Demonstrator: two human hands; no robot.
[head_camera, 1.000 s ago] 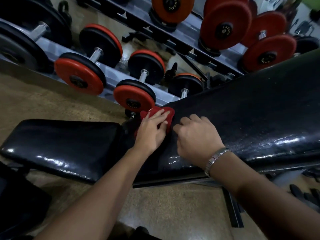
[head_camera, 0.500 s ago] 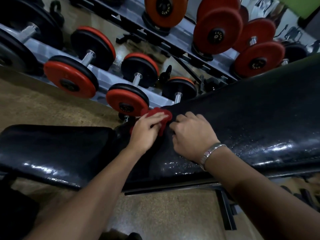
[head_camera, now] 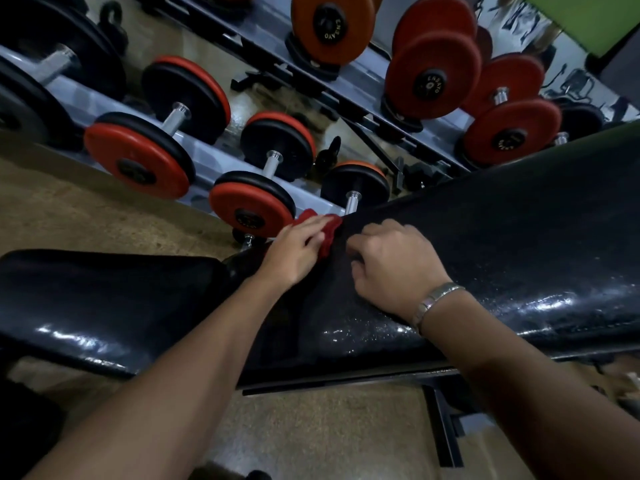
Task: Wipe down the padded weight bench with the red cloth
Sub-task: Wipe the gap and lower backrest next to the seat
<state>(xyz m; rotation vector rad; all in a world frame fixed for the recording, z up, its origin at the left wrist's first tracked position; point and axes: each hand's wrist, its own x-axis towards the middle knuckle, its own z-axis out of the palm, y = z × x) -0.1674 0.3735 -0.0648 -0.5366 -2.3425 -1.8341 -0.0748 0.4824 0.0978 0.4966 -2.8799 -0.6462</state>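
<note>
Though dim light flattened much of the detail, the black padded vinyl weight bench (head_camera: 502, 244) showed a glossy, finely pebbled skin, speckled with tiny bright droplets along its rounded near edge. It had two pads: a long, tapering back pad that rose to the right and a shorter rounded seat pad (head_camera: 104, 299) at the left. One soft, crumpled red fabric cloth (head_camera: 329, 233) lay bunched at the far edge of the back pad's lower end. The left hand (head_camera: 294, 254) lay over it and gripped it with bent fingers, covering most of it. The right hand (head_camera: 394, 268), a ribbed silver metal bracelet (head_camera: 436, 299) at its wrist, rested on the pad just beside the cloth with fingers curled under; whether they pinched the cloth's edge could not be told. Beyond, four round red-and-black plate dumbbells (head_camera: 252, 209) with chrome handles sat on the nearer grey steel rack rail (head_camera: 207, 157), above a speckled tan floor (head_camera: 86, 209).
</note>
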